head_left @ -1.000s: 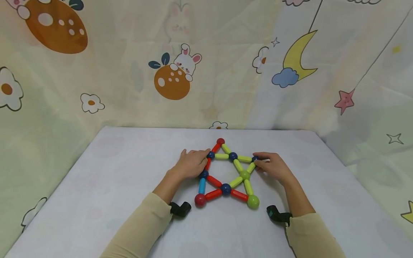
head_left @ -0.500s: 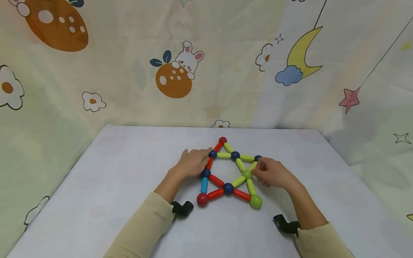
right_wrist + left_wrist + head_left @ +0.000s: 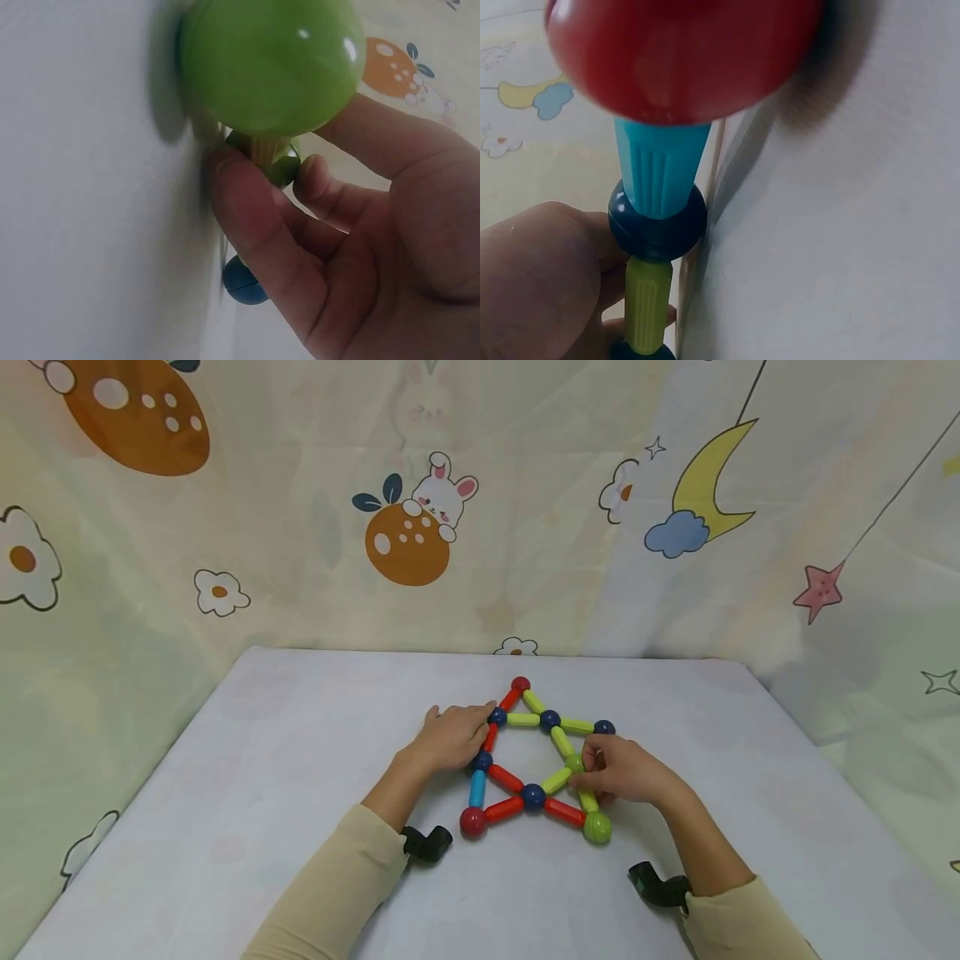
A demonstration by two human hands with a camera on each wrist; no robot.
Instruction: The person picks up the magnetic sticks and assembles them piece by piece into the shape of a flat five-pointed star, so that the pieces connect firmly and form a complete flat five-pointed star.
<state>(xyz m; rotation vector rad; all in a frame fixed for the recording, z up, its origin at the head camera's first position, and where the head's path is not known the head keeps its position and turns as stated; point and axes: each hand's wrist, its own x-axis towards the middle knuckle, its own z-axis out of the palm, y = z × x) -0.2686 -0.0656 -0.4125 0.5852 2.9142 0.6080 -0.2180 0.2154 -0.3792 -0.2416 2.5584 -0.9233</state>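
Note:
A flat frame of magnetic sticks and balls lies on the white table. The left hand (image 3: 453, 737) holds its left side, with fingers at the upper dark blue ball (image 3: 497, 717) and over the red stick. In the left wrist view, fingers show behind a yellow-green stick (image 3: 648, 304). The right hand (image 3: 627, 768) pinches around the middle green ball (image 3: 573, 763), its thumb near the stick below. The right wrist view shows thumb and fingers curled there, behind the large green corner ball (image 3: 274, 64). The space between the green ball and the right blue ball (image 3: 603, 727) is hidden by the hand.
A red ball (image 3: 473, 822) and a blue stick (image 3: 477, 789) form the frame's near left corner. Another red ball (image 3: 521, 684) tops the far end. The white table (image 3: 322, 718) meets a patterned cloth backdrop (image 3: 300, 527).
The right hand has left the right-hand blue ball and moved toward me and left to the middle green ball. The left hand stays in place; the whole view has shifted slightly.

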